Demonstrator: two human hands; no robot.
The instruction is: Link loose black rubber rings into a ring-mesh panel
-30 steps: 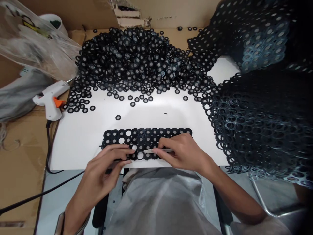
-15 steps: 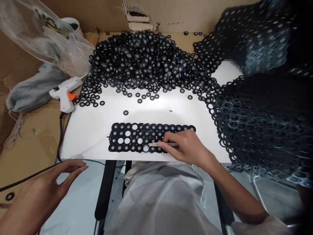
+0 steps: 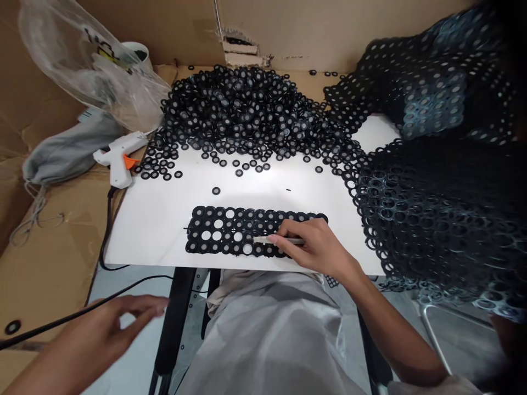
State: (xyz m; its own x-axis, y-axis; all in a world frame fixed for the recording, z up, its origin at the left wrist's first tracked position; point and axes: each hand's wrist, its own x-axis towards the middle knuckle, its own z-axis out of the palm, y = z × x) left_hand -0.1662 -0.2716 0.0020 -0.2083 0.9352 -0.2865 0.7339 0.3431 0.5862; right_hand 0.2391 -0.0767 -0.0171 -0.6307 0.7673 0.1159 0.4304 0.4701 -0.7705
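Note:
My right hand point(image 3: 310, 241) is closed around slim pale tweezers point(image 3: 263, 240), held much like a pen. Their tip points left and meets the panel of joined black rings point(image 3: 228, 224) near its lower middle. Most rings in this panel have grey centres; several show white centres. Part of the panel's right side is hidden under my right hand. My left hand point(image 3: 119, 323) is off the board at lower left, below the black cable. Its thumb and fingertips come together in a loose pinch, slightly blurred, with nothing visible in them.
A heap of loose black rings point(image 3: 242, 104) covers the back of the white board point(image 3: 164, 219). Large linked ring sheets point(image 3: 432, 208) drape on the right. At left lie a white glue gun point(image 3: 121, 159) with a black cable point(image 3: 109, 219), a grey pouch point(image 3: 68, 151) and a plastic bag point(image 3: 94, 60).
My left hand has moved right and down, away from the board's edge. My right hand keeps the tweezers at almost the same spot on the panel. The view has shifted slightly.

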